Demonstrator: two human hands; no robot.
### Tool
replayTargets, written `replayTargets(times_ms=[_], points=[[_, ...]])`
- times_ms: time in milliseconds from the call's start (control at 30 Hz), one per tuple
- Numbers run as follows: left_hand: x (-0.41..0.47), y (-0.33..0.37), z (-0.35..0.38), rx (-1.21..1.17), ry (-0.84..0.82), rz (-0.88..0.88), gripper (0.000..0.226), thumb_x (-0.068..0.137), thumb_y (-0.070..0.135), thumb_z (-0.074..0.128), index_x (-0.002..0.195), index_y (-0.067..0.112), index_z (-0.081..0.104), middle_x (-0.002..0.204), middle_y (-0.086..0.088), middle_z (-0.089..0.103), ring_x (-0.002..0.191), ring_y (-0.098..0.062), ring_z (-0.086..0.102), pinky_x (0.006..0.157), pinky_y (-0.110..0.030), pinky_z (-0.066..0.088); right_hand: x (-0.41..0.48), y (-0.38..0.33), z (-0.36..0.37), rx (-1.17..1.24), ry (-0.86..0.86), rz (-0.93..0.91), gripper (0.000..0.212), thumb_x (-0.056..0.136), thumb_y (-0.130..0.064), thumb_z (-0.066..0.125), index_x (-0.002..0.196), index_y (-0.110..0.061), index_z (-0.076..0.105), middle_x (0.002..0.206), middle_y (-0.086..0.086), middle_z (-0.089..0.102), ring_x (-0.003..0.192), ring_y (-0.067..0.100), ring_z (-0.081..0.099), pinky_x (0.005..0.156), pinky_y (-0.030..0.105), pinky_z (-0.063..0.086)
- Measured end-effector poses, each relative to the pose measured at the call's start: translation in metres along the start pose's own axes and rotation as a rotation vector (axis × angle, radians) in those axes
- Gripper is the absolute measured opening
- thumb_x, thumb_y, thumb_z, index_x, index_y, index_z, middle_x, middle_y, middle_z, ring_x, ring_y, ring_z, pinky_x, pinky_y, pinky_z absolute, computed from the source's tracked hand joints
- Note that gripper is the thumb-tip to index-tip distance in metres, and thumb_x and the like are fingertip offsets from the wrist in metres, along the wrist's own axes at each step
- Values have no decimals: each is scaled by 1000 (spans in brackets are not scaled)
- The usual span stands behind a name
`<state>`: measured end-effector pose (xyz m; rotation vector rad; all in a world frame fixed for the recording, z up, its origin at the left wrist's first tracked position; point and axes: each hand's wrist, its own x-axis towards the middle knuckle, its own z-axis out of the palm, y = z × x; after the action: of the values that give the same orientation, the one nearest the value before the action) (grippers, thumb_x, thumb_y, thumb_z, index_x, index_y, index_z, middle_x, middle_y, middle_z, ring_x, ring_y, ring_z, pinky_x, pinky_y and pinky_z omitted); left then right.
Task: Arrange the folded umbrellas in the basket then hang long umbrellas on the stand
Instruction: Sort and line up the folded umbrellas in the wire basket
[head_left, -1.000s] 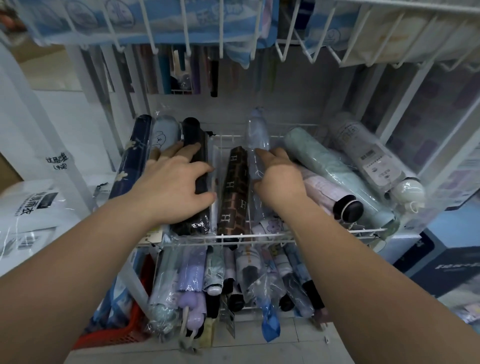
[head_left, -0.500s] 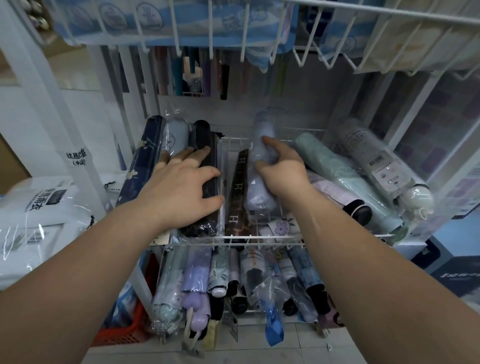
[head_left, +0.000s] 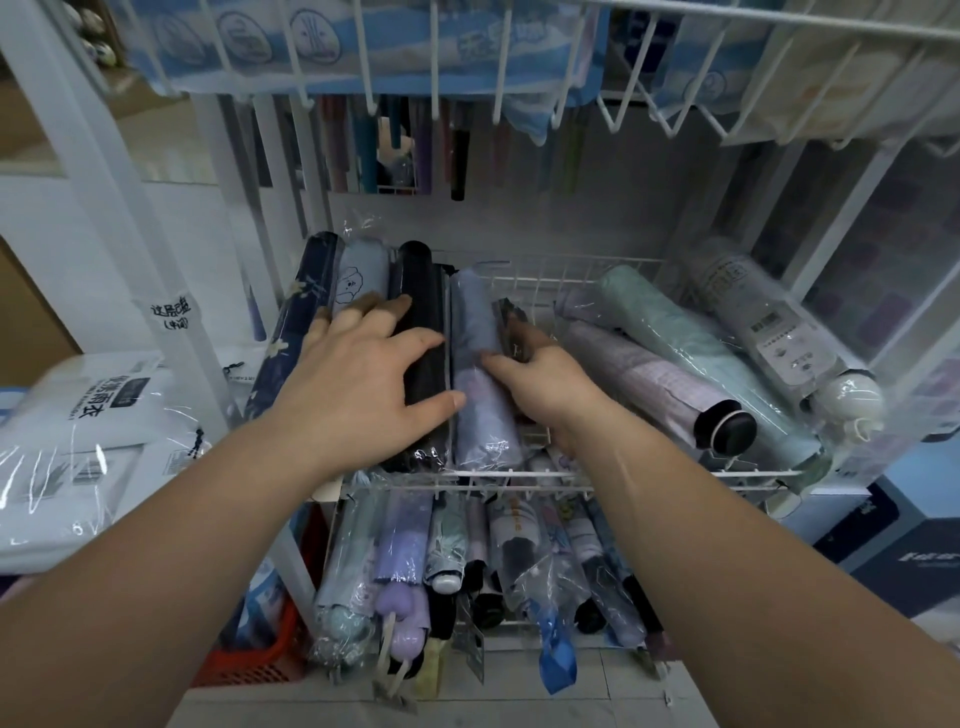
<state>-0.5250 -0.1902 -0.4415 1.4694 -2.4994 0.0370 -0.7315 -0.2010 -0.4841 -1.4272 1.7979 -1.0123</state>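
Left side, white packet (head_left: 104, 410): bold black characters 雨衣. The smaller print around them is too blurred to read.
White post (head_left: 171, 314): two handwritten black lines, possibly 这品已盘 over (中间).
Grey-white folded umbrella (head_left: 727, 280), far right: paper label (head_left: 779, 343) with a barcode, print too small.
Dark blue box (head_left: 924, 558): white lettering, smeared.
Blue packets (head_left: 498, 39) overhead: characters, unreadable.

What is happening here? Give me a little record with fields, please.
Place: white wire basket holding folded umbrellas
Left hand: flat on black umbrella
Right hand: thumb on lavender umbrella, fingers at a dark patterned umbrella beside it
Tidy row: navy umbrella, pale blue umbrella, black, lavender, side by side
Loose pile: mint umbrella and others, slanted at right
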Motion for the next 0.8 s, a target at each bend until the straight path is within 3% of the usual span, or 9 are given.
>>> replayTargets(times_ms=[133,333,467,633,800], points=[[-3,-3,-1,17,-29,10,93,68,88,21,150,44,34,164,0,23,149,-29,17,120,-58,17,8,4,8,103,-24,5,56,96,-33,63,149,-26,46,137,4,63,115,23,65,100,42,54],[2,0,-3,54,-97,28,81,82,81,41,152,41,31,165,-1,18,151,-30,10,121,-55,17,10,3,9,-31,-61,-47,56,100,-39,54,153,-33,37,145,3,56,125,22,58,107,37,47],[-2,-2,-10,26,-81,23,85,79,84,32,152,41,31,163,-1,25,148,-29,20,119,-55,22,9,-1,9,-259,4,-91,58,101,-44,48,155,-29,31,143,14,56,126,33,57,103,36,47],[-12,-5,-18,5,-11,34,89,77,82,21,149,34,40,153,-2,42,140,-28,35,115,-52,30,-9,-8,-1,-330,125,-197,49,99,-43,48,145,-27,47,127,14,65,115,34,61,92,34,48],[-5,33,-25,-98,35,109,64,93,56,50,150,28,41,152,-2,41,140,-26,33,117,-42,30,-31,-17,-45,-612,278,-298,39,93,-47,59,123,-23,67,117,8,71,110,33,64,91,40,53]])
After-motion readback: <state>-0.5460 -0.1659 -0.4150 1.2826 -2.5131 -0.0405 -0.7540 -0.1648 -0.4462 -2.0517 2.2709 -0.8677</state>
